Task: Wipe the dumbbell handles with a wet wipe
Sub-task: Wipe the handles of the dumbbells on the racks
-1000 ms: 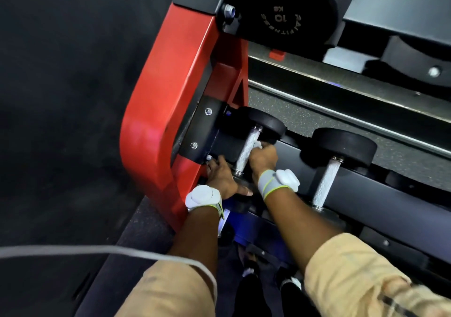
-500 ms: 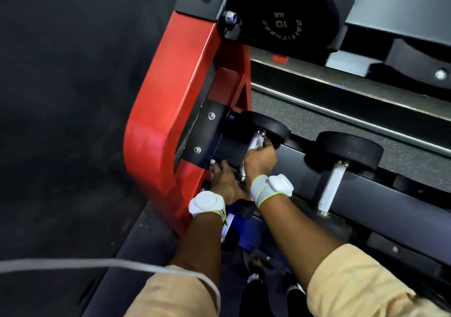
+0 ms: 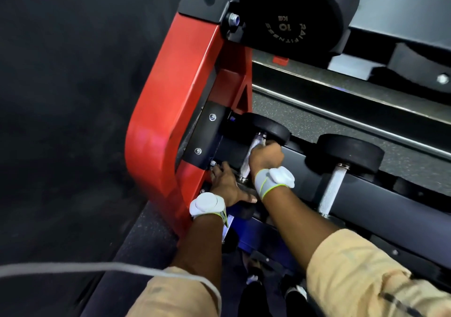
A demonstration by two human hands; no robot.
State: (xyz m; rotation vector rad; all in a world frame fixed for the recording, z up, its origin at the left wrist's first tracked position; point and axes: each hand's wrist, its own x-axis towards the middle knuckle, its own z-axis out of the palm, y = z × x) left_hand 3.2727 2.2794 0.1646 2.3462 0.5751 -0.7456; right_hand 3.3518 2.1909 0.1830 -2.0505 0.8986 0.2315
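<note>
**A:** What moved?

**B:** Not the red rack (image 3: 170, 111), and not the dumbbell (image 3: 271, 128) on its lower shelf. Your right hand (image 3: 266, 158) slid up the handle (image 3: 246, 165) toward the far head, fingers curled round it. The lower knurl is bare now, so this stroke is probably near done. Your left hand (image 3: 227, 182) stays on the near head, fingers flat, thumb out.

**A:** Hidden?

**B:** Wet wipe (image 3: 262, 143): just a white scrap under your fingers. Near head covered. Next handle (image 3: 330, 189) untouched, I'd guess.
</note>
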